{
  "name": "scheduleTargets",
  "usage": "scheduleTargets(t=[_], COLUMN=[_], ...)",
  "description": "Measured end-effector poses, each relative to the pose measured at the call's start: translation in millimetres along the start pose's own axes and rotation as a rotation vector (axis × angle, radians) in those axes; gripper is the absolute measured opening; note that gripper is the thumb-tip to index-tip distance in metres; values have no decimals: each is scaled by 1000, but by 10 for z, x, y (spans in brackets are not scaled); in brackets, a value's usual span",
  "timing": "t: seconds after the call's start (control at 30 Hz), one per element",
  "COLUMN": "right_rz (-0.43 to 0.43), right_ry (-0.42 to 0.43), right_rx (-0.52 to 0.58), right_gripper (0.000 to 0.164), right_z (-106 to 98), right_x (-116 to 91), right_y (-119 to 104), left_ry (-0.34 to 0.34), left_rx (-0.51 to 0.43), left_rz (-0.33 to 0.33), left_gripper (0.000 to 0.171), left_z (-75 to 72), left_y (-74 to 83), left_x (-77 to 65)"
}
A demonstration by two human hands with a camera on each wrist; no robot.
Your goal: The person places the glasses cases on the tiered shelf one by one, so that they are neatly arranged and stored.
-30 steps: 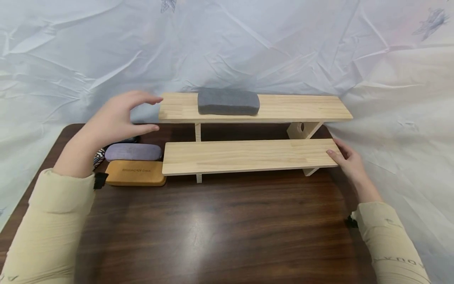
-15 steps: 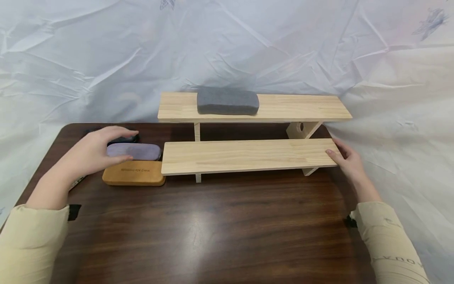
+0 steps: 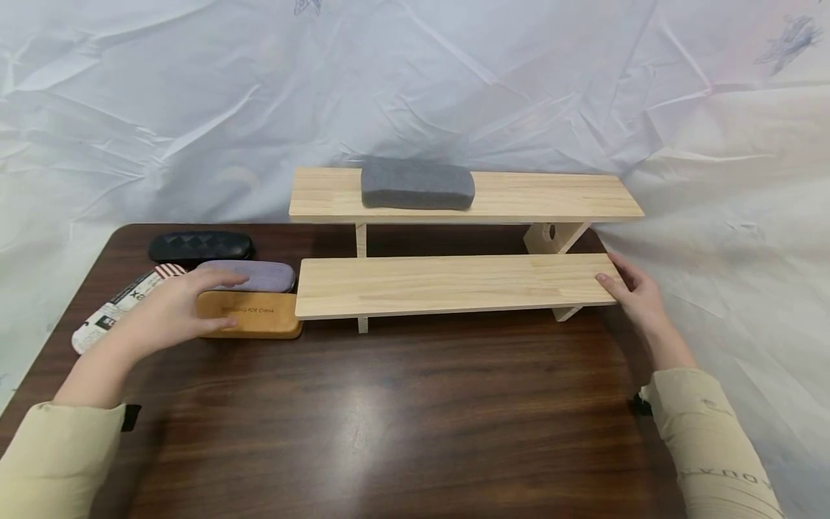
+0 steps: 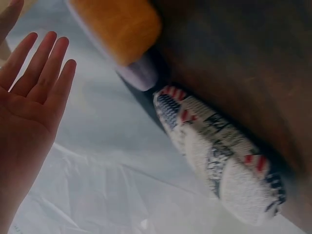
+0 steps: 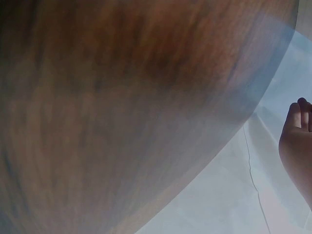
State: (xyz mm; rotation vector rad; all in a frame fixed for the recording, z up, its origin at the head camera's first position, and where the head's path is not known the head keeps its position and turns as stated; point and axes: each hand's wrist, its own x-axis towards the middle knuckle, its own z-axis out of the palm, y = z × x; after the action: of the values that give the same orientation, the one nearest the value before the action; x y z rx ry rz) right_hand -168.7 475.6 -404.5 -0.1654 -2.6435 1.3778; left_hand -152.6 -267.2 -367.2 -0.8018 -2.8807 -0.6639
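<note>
My left hand [image 3: 167, 315], fingers spread and holding nothing, hovers over the left end of an orange glasses case [image 3: 256, 321]. The left wrist view shows its palm with straight fingers. Behind the orange case lies a lavender glasses case [image 3: 269, 275], partly covered by that hand. A print-patterned glasses case [image 4: 214, 151] with red stripes lies left of them, partly under the hand in the head view. With the thumb on top, my right hand [image 3: 638, 292] grips the right end of the lower board of a two-tier wooden shelf [image 3: 447, 285].
A grey glasses case [image 3: 418, 186] sits on the shelf's upper board [image 3: 551, 194]. At the back left of the brown table [image 3: 415, 418] is a black glasses case [image 3: 201, 246]. A pale patterned cloth [image 3: 519, 86] hangs behind the table and along its sides.
My left hand has moved from the upper board's left end, down and toward me, to above the orange case, revealing the black and patterned cases. My right hand stays on the lower board.
</note>
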Motion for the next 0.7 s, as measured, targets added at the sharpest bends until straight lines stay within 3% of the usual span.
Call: scheduleTargets(t=[0.7], right_rz=[12], right_ry=[-8], right_rx=[-12], right_gripper=[68], right_z=[-1], right_x=[10], right_y=[5], left_ry=[50], left_rx=[41], left_rz=[58], left_gripper=[74], left_z=[224], left_y=[-274], left_x=[-87])
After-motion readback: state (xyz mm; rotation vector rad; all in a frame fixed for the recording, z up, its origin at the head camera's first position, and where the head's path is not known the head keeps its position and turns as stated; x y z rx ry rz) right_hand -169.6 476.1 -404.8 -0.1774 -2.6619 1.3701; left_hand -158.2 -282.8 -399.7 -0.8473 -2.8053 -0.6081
